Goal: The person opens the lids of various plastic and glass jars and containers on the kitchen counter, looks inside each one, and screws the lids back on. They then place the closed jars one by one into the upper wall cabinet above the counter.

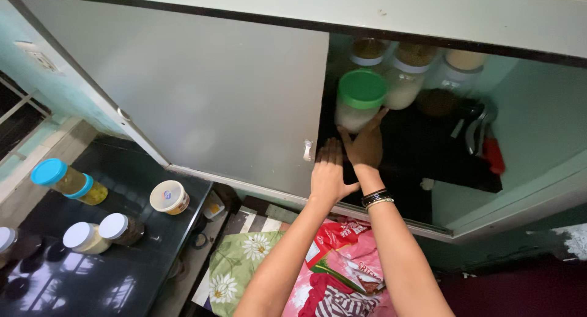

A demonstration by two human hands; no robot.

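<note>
The right hand (365, 147) reaches into the open side of an upper cabinet (526, 115) and supports a clear jar with a green lid (361, 100) from below and behind, fingers spread up its wall; the grip is closed around the jar. The jar holds a pale granular fill and sits at the front edge of the dark shelf (428, 152), just in front of three similar white-lidded jars (406, 75) standing in a row at the back. The left hand (329, 175) lies flat and open against the edge of the sliding cabinet door (202, 90), beside its small white handle (307, 150), grasping nothing. To handle the jar well, judged from this view: keep the palm under the base and the fingers high on the wall, keep the jar upright so the lid stays uppermost, and keep it apart from the neighbouring jars and from the dark metal utensils (480, 130) lying at the right of the shelf. The left hand on the door edge should hold the panel steady so that it cannot slide toward the right wrist, which carries bangles (376, 199). Below left, a dark bench (128, 274) carries a blue-lidded jar (58, 177), two white-lidded jars (101, 232) and a small tub (169, 197); patterned cloth (244, 262) lies beneath the arms.
</note>
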